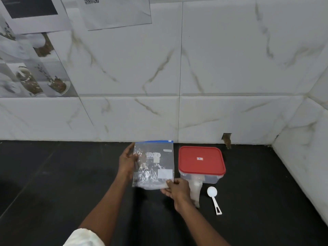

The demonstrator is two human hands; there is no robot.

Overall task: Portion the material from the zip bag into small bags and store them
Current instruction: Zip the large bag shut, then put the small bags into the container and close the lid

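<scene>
A clear zip bag with a blue zip strip and white print is held upright above the black counter. My left hand holds its left edge, thumb on the front. My right hand pinches its lower right corner. Just right of the bag stands a clear plastic box with a red lid, closed. A stack of small clear bags leans against the box's front, partly hidden by my right hand. A white plastic scoop lies on the counter in front of the box.
The black counter meets a white marble-tile wall at the back and another wall on the right, forming a corner. Printed sheets hang on the wall at upper left.
</scene>
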